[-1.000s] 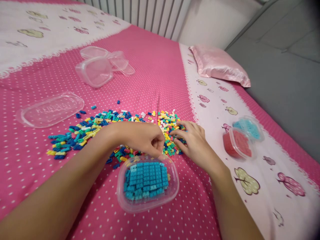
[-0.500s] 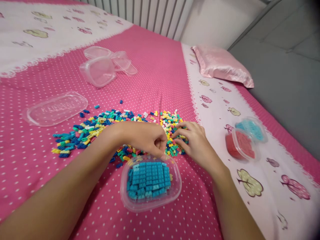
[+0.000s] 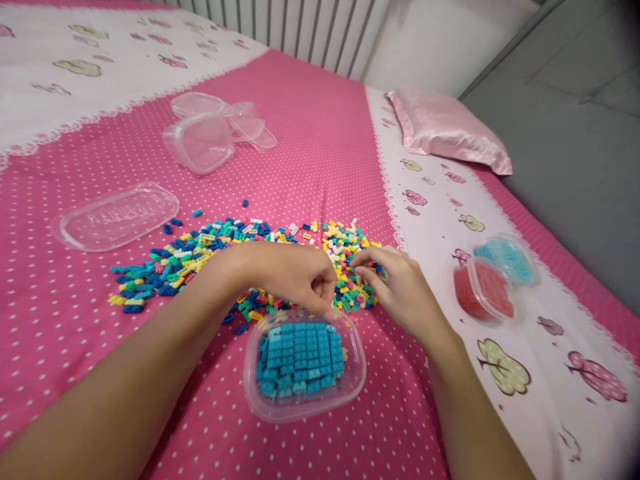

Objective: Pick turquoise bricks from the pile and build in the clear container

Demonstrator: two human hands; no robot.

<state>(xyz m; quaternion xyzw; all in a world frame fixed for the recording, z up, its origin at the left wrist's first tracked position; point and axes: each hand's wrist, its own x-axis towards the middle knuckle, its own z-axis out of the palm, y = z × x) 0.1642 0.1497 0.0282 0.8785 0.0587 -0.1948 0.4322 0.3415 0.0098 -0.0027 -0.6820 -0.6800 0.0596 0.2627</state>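
Small interlocking toy bricks (image 3: 187, 267) in many colours lie in a wide loose pile on the bed. In front of the pile stands a clear plastic container (image 3: 306, 412), with blue bricks (image 3: 303, 357) packed in rows inside. My left hand (image 3: 303, 277) is bent over the container's far rim, its fingers curled closed and the thumb side at the rim; what they hold, if anything, is hidden. Over the right part of the pile, my right hand (image 3: 395, 283) has thumb and index finger pinched together; anything between the tips is too small to make out.
A clear lid (image 3: 120, 217) lies at left. Several clear containers and lids (image 3: 205, 143) are grouped farther back. At right, a container of red bricks (image 3: 483, 290) touches one of light blue bricks (image 3: 507, 260). A pink pillow (image 3: 450, 133) rests by the grey headboard (image 3: 565, 113).
My right hand has drawn its spread fingers together into a pinch and lifted slightly off the bricks. My left hand and the container have stayed in place; the view has shifted slightly.
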